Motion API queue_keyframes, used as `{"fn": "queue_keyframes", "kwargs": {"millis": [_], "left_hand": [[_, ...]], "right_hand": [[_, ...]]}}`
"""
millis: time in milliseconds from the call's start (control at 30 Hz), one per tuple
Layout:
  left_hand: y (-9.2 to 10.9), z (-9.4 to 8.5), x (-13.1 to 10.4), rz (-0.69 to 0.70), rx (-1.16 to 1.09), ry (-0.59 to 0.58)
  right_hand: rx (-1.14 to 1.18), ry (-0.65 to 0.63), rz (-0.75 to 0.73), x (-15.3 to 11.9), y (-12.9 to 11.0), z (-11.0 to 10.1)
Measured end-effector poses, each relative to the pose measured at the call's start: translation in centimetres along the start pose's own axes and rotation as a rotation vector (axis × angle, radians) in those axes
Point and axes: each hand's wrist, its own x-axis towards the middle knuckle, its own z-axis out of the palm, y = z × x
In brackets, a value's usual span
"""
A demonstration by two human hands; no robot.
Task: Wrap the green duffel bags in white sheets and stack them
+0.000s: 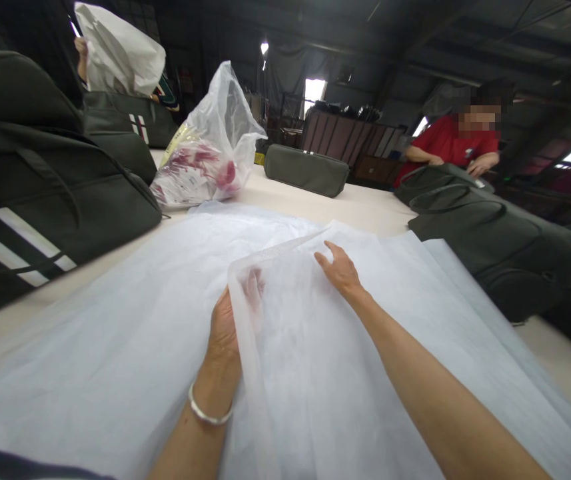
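left hand (pixel 224 321) partly under translucent sheet (pixel 298 333)

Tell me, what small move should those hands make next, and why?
Perhaps the right hand should pinch the upper edge of the translucent white sheet: it is spread open near that edge, while the left hand shows partly through the sheet, its fingers behind it.

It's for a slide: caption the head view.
Left hand partly under a thin white sheet, right hand open above, dark bags around.
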Motion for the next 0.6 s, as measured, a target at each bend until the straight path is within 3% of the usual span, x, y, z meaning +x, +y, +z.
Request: {"fn": "queue_keyframes", "kwargs": {"millis": [100, 167, 333, 467, 500, 600], "left_hand": [[0.0, 0.0, -0.1, 0.002, -0.009, -0.010], [0.0, 0.0, -0.2, 0.003, -0.018, -0.016], [0.1, 0.2, -0.2, -0.007, -0.044, -0.025], [0.0, 0.1, -0.2, -0.002, -0.053, -0.019], [-0.1, -0.1, -0.1, -0.001, -0.053, -0.014], [-0.3, -0.6, 0.4, 0.002, -0.044, 0.019]], "right_hand": [[-0.320, -0.163, -0.034, -1.8, 1.7, 0.3], [-0.405, -0.169, -0.007, -3.1, 2.9, 0.3], [-0.346, 0.035, -0.139, -5.1, 5.0, -0.6], [-0.246, 0.282, -0.107, -5.0, 4.2, -1.1], [-0.274, 0.262, -0.072, -5.0, 3.6, -1.1], [-0.403, -0.007, 0.028, -5.4, 1.8, -0.5]]}}
